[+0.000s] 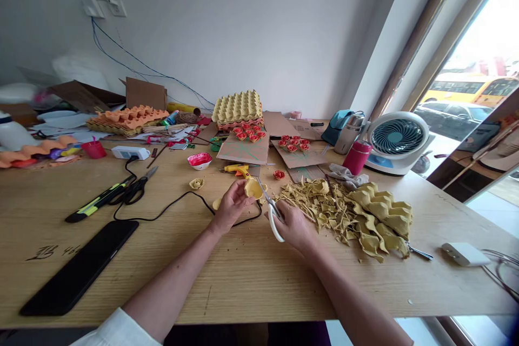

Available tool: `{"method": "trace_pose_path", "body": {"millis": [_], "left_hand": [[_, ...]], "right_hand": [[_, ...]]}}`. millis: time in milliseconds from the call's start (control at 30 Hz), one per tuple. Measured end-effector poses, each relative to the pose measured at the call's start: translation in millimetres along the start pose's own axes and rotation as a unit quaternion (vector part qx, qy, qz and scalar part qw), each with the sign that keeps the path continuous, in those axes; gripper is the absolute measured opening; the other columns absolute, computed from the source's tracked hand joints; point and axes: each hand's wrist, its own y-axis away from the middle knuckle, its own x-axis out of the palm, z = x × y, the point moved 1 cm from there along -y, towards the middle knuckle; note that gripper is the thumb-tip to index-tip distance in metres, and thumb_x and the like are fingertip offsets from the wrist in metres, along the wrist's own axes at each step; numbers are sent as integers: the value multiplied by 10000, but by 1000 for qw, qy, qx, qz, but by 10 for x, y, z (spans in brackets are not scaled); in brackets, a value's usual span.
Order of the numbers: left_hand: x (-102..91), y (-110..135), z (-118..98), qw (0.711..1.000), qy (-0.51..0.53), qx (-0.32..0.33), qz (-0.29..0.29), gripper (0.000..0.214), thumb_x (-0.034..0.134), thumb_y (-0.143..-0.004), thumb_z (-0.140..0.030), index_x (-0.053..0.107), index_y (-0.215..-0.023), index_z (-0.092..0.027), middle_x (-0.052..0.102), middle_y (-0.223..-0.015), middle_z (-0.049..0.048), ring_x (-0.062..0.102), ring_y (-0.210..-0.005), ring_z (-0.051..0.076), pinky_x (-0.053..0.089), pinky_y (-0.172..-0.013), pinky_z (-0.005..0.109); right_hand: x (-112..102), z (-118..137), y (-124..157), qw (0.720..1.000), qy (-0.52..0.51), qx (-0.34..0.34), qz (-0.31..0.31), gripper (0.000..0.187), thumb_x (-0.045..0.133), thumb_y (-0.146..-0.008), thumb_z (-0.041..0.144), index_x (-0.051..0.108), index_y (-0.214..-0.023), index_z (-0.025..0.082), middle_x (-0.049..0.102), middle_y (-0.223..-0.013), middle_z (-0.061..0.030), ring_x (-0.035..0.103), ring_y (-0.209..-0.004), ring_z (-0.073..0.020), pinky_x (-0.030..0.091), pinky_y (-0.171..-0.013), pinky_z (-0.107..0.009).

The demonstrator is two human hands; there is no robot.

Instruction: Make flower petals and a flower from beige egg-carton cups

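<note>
Between the fingers of my left hand [232, 206] is a yellow egg carton cup [253, 189], its hollow turned up toward me. My right hand [295, 227] grips white-handled scissors [275, 223], whose blades reach up to the cup's right edge. Just beyond lies a yellow glue gun [239, 169], with its black cord running left. A cream paper rose [197, 183] rests left of my hands, and a red paper rose [279, 174] sits past the scissors. To the right spreads a heap of yellow carton scraps [324, 205].
An uncut carton piece [381, 208] lies by the scraps. Cardboard sheets [243, 150] hold red paper flowers, with stacked egg trays [237, 107] behind. On the left are a phone [81, 270], black scissors [135, 189] and a utility knife [97, 200]. A fan [399, 140] stands right.
</note>
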Motion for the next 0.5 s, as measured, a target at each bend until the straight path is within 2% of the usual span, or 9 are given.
{"method": "trace_pose_path", "body": {"millis": [167,300,500], "left_hand": [[9,7,72,998,-15,34,40,400,806,-761,-295,549,-1051,-194,687,-1057,57,648,-978,170,510,-883,283],[16,3,144,996,-27,50,64,404,818,-752,-284,552,-1043,-191,663,-998,46,633,-928,157,512,-848,271],[39,9,50,998,-2,5,55,403,812,-758,-321,557,-1043,-191,672,-1030,50,636,-946,165,513,-832,266]], "right_hand": [[23,-19,-11,1000,-7,-1,8,292,509,-905,434,374,-740,236,477,-626,36,388,-561,-130,243,-560,-260],[9,-23,-17,1000,-4,-14,11,243,509,-900,401,382,-779,232,517,-683,21,427,-618,-142,274,-604,-263],[8,-26,-14,999,-30,6,12,280,538,-890,389,368,-733,233,481,-643,37,398,-590,-132,249,-570,-262]]}}
